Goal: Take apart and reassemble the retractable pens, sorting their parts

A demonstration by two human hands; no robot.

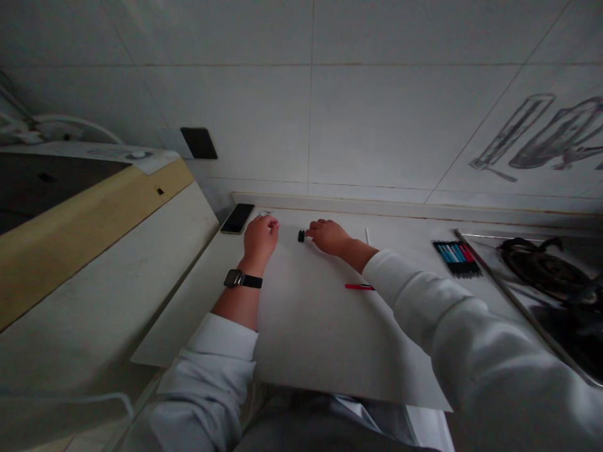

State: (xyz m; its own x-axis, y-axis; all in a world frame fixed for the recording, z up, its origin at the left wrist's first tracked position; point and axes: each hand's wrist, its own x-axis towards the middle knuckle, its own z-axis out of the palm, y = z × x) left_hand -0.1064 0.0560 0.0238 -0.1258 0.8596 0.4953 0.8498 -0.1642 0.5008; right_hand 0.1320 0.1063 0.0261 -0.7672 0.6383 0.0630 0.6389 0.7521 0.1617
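My left hand (260, 237), with a dark watch (234, 278) on its wrist, is closed with thumb and forefinger together above the white worktop. Whatever it may pinch is too small to make out. A small, pale, clear-looking item (266, 213) lies just behind its fingers, and a black phone (238, 218) is to its left. My right hand (327, 236) hovers low, its fingers loosely bent and apart, holding nothing I can see. Beside its fingertips is a pair of small black pieces (301, 236), like pen caps. A red pen barrel (359, 287) lies nearer me.
A thin white stick (367, 236) lies behind my right wrist. Further right, several blue, red and black pens (456, 258) lie in a row beside a gas hob (541, 270). A large white-and-tan appliance (117, 251) stands left. The tiled wall (377, 125) bounds the back.
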